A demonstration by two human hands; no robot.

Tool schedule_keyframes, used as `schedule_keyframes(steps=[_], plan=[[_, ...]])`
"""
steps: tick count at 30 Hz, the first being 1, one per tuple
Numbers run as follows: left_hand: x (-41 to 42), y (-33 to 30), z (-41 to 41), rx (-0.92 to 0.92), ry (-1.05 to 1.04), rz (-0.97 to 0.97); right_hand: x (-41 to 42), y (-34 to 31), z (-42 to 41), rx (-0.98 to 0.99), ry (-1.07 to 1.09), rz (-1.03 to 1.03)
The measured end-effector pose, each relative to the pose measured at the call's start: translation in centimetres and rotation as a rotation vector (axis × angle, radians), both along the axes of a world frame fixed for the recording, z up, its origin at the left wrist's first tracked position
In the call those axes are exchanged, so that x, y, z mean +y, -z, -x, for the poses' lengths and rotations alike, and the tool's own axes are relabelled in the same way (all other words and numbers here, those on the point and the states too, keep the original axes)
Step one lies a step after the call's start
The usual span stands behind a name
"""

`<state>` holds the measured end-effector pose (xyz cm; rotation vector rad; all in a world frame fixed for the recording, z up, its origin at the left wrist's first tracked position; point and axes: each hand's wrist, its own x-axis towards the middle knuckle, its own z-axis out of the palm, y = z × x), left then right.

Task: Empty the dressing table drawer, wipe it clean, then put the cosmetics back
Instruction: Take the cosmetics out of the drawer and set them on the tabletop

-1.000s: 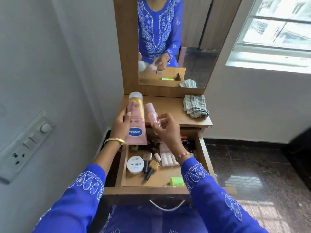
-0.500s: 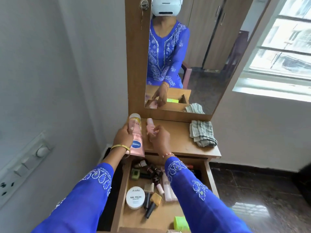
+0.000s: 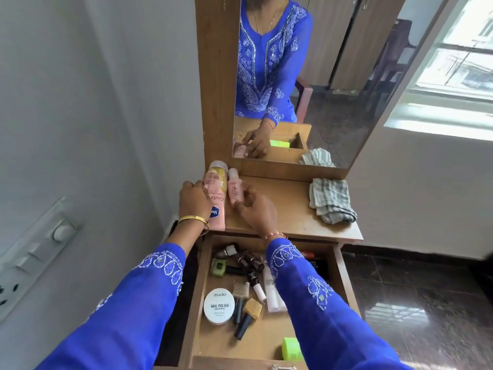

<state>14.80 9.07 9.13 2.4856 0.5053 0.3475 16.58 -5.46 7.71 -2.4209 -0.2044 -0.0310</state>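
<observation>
Emptying stage: two items reaching the tabletop.
Left hand grips the Vaseline tube; right hand pinches the small pink bottle. Lay both flat near the mirror, clear of the striped cloth. The drawer still holds cosmetics.

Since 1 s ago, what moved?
Both hands carried their items from above the drawer to the tabletop: left hand grips the Vaseline tube, right hand holds the small pink bottle. Folded cloth and drawer contents unchanged.
</observation>
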Motion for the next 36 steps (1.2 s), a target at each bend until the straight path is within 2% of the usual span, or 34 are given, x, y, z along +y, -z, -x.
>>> schedule_keyframes(steps=[9, 15, 20, 23, 26, 29, 33, 36], plan=[[0.1, -0.7, 1.4, -0.078, -0.014, 0.097, 0.1, -0.3, 0.6, 0.055, -0.014, -0.121], [-1.2, -0.9, 4.4, -0.253, 0.069, 0.171, -2.1, -1.5, 2.5, 0.260, 0.018, -0.535], [-3.8, -0.8, 8.3, -0.497, 0.138, 0.230, -3.9, -1.5, 7.1, 0.133, 0.183, -0.964], [-5.4, 0.5, 10.8, -0.582, 0.173, 0.303, -4.4, -0.1, 10.3, 0.150, 0.216, -1.038], [-6.6, 2.8, 12.9, -0.537, 0.180, 0.345, -5.0, 3.0, 13.4, 0.189, 0.281, -0.885], [-7.2, 5.0, 14.5, -0.451, 0.167, 0.361, -5.6, 5.1, 14.7, 0.204, 0.266, -0.585], [-6.8, 6.4, 15.4, -0.318, 0.188, 0.323, -5.8, 5.3, 15.3, 0.130, -0.104, 0.000], [-6.5, 6.7, 15.3, -0.245, 0.169, 0.310, -5.3, 5.5, 16.3, 0.116, -0.397, 0.314]])
